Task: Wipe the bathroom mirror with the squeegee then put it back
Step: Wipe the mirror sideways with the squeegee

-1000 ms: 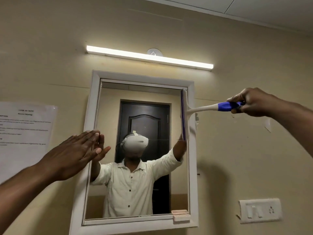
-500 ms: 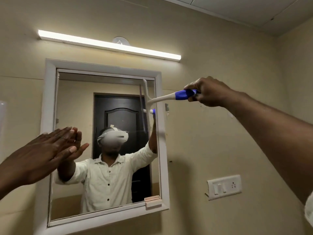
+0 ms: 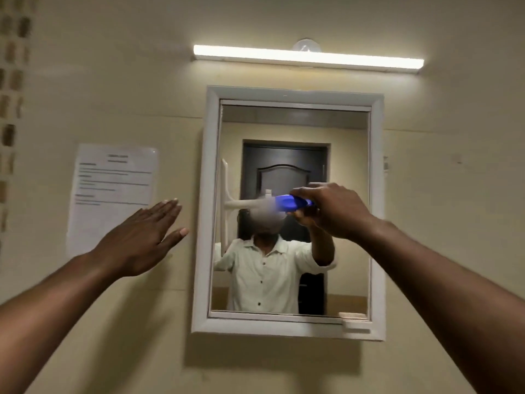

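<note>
Right hand (image 3: 331,210) curled round the blue grip of the squeegee (image 3: 255,204), blade upright at the left edge of the mirror (image 3: 345,223). Left hand (image 3: 142,243) flat, fingers straight, hovering near the wall beside the frame. Judged mid-wipe: more passes probably left, return of the squeegee not yet done.

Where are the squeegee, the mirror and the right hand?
squeegee (image 3: 244,204): head view, on its white neck beside the blade.
mirror (image 3: 379,223): head view, on its white frame, right side.
right hand (image 3: 332,210): head view, on its back, gripping the blue handle.
</note>
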Demonstrator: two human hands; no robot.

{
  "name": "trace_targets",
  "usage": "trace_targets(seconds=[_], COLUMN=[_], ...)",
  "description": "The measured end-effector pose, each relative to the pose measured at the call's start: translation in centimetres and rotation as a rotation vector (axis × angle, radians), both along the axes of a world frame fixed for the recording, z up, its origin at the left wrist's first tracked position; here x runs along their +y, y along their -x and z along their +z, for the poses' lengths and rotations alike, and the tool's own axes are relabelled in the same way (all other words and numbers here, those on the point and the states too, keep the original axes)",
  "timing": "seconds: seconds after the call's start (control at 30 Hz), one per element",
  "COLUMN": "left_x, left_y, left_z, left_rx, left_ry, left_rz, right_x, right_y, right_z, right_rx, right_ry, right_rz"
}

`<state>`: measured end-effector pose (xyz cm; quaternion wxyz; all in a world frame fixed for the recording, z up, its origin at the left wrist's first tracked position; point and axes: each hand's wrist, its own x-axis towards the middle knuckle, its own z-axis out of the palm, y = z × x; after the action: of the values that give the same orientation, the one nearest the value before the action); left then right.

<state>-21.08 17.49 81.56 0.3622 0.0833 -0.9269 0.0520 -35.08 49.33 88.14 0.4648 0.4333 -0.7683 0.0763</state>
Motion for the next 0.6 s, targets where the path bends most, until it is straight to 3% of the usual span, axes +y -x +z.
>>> trace_targets(seconds=[0.6], left_x=[-0.3], left_y=[1.2], left_z=[-0.6], left_rx=[-0.007], left_ry=[0.037], left_rz=[-0.015], right_x=[-1.0], right_y=[2.7], right_z=[-1.7], right_rx=[-0.033], right_ry=[0.014], right_rz=[0.063])
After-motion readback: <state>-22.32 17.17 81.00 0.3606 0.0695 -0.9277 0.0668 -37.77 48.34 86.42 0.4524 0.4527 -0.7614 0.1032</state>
